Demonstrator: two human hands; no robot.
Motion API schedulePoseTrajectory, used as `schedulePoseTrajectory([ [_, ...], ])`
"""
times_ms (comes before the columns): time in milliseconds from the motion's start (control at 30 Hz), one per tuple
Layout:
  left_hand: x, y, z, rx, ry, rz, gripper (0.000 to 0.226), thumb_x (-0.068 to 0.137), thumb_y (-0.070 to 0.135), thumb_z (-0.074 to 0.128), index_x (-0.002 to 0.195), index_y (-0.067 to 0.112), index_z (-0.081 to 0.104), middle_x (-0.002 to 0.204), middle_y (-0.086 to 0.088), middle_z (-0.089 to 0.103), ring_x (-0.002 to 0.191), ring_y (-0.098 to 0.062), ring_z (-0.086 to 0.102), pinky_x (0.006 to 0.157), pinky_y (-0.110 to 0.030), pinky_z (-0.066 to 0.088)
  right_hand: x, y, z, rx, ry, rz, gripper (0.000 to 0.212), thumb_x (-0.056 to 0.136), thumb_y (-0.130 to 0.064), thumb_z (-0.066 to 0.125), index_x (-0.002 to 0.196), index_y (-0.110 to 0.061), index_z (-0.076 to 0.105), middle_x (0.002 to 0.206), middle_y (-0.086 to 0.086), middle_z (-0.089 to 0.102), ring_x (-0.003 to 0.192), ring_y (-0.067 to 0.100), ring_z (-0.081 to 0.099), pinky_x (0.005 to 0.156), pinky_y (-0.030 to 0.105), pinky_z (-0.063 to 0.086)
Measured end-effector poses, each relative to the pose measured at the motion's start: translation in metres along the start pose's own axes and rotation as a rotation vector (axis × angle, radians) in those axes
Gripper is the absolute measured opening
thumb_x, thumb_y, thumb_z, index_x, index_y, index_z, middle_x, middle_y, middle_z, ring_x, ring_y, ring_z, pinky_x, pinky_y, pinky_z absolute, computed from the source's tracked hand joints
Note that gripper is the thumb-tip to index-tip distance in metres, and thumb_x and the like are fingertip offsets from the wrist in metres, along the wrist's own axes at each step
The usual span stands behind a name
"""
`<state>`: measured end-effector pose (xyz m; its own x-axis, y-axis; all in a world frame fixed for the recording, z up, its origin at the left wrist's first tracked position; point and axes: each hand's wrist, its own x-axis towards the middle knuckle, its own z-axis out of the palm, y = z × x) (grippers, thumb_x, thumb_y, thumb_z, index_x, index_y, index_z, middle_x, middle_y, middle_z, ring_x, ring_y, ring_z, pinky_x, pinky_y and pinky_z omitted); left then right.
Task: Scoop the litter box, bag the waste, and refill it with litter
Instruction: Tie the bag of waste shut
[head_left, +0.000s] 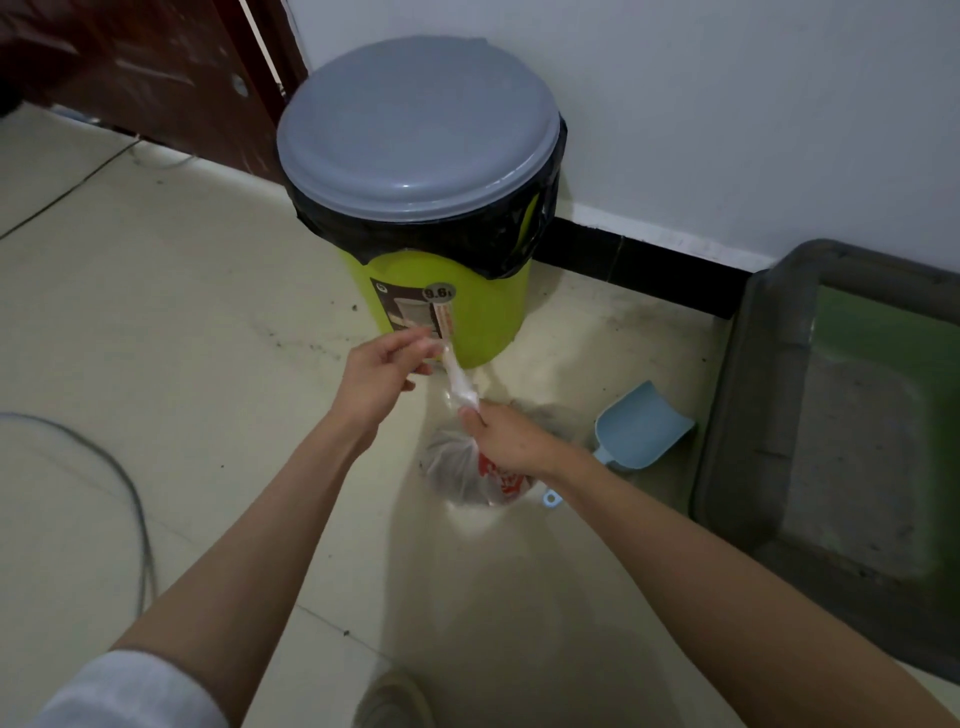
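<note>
Head view: a clear plastic bag (457, 462) with red print and a dark, greyish load is being held over the pale tiled floor (182, 338), just below the frame's centre. Its neck is being stretched into a twisted strip running toward 11 o'clock. The upper end of that strip is being pinched by the left hand (382, 371), fingers curled around it, while the bag's gathered throat is being gripped by the right hand (511, 434). At 12 o'clock from the bag, a lime-green bin (441, 312) is being kept shut by a grey lid (415, 127), with a black liner (415, 236) folded over its rim; it is standing against the white wall (727, 104). At 3 o'clock, just beside the bag, a light-blue scoop (641, 428) is lying on the floor, its handle partly hidden by the right wrist. Farther toward 3 o'clock, the grey litter box (727, 415) is being shown with a thin grey layer inside. A grey cable (130, 493) is lying at 9 o'clock, well apart.
</note>
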<state>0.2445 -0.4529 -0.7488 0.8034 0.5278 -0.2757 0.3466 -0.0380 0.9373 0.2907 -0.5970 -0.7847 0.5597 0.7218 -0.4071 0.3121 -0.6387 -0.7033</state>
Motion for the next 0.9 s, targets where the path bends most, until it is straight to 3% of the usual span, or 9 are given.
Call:
schedulePoseTrajectory([
  [133,-0.006,-0.027,-0.002,0.068,-0.087,-0.02,0.021,0.089,0.003,0.055,0.097,0.021,0.062,0.085,0.011,0.068,0.078,-0.002,0.061,0.068,-0.019,0.045,0.002,0.003,0.001,0.044,0.015,-0.003,0.038,0.102,-0.031,0.03,0.067,-0.021,0.042,0.065,-0.003,0.047,0.077,0.017,0.047,0.063,0.028,0.033],
  [233,-0.007,-0.033,0.002,0.184,-0.198,0.027,0.028,0.088,-0.004,0.054,0.106,0.014,0.065,0.088,0.011,0.068,0.068,0.012,0.057,0.06,-0.006,0.042,0.001,0.003,-0.001,0.142,-0.001,0.027,0.041,0.102,-0.035,0.027,0.1,-0.012,0.061,0.102,0.008,0.063,0.097,0.02,0.054,0.084,0.029,0.041],
  [300,-0.007,-0.032,0.004,0.253,-0.255,0.072,0.027,0.086,-0.002,0.058,0.107,0.013,0.066,0.092,0.001,0.068,0.068,0.009,0.057,0.062,-0.005,0.041,0.002,0.003,-0.004,0.237,-0.013,0.094,0.048,0.101,-0.039,0.024,0.123,-0.012,0.057,0.125,0.01,0.058,0.115,0.02,0.052,0.098,0.031,0.037],
  [367,-0.005,-0.03,0.004,0.33,-0.284,0.113,0.026,0.084,0.002,0.063,0.099,0.024,0.067,0.092,-0.001,0.066,0.072,-0.002,0.057,0.07,-0.011,0.043,0.005,0.009,-0.004,0.338,-0.008,0.124,0.045,0.1,-0.04,0.024,0.105,-0.019,0.064,0.103,-0.002,0.068,0.099,0.008,0.06,0.094,0.033,0.04],
  [400,-0.004,-0.03,0.004,0.378,-0.293,0.129,0.026,0.084,0.005,0.065,0.095,0.029,0.066,0.091,0.001,0.065,0.073,-0.007,0.056,0.073,-0.015,0.044,0.007,0.012,-0.003,0.379,0.009,0.124,0.042,0.1,-0.037,0.024,0.082,-0.026,0.06,0.075,-0.015,0.066,0.075,-0.004,0.058,0.082,0.028,0.04],
  [467,-0.003,-0.031,0.003,0.467,-0.312,0.168,0.024,0.082,0.009,0.068,0.088,0.032,0.065,0.088,0.004,0.063,0.074,-0.011,0.056,0.075,-0.021,0.045,0.008,0.011,-0.002,0.444,0.038,0.15,0.044,0.1,-0.031,0.024,0.059,-0.032,0.04,0.04,-0.017,0.047,0.048,-0.004,0.044,0.064,0.022,0.031],
  [633,-0.006,-0.04,0.006,0.553,-0.301,0.242,0.003,0.083,0.014,0.067,0.082,0.017,0.067,0.088,0.0,0.061,0.074,-0.009,0.056,0.07,-0.011,0.041,0.008,0.007,-0.002,0.48,0.041,0.177,0.04,0.097,-0.029,0.027,0.061,-0.023,0.042,0.06,-0.005,0.041,0.058,0.01,0.035,0.071,0.035,0.029],
  [800,-0.014,-0.042,0.004,0.492,-0.304,0.153,0.009,0.091,0.016,0.056,0.083,0.013,0.059,0.079,0.006,0.06,0.072,-0.006,0.055,0.068,-0.016,0.041,0.007,0.011,-0.012,0.298,0.171,0.13,0.04,0.093,-0.025,0.04,0.058,-0.019,0.058,0.055,-0.008,0.052,0.056,0.01,0.047,0.06,0.024,0.037],
  [900,-0.022,-0.031,-0.004,0.283,-0.364,0.08,0.014,0.094,0.014,0.05,0.084,0.008,0.058,0.081,-0.002,0.06,0.063,-0.002,0.05,0.065,-0.015,0.041,0.009,0.016,-0.02,0.208,0.209,0.135,0.042,0.088,-0.025,0.046,0.048,-0.024,0.06,0.06,-0.004,0.064,0.072,0.019,0.062,0.077,0.032,0.047],
])
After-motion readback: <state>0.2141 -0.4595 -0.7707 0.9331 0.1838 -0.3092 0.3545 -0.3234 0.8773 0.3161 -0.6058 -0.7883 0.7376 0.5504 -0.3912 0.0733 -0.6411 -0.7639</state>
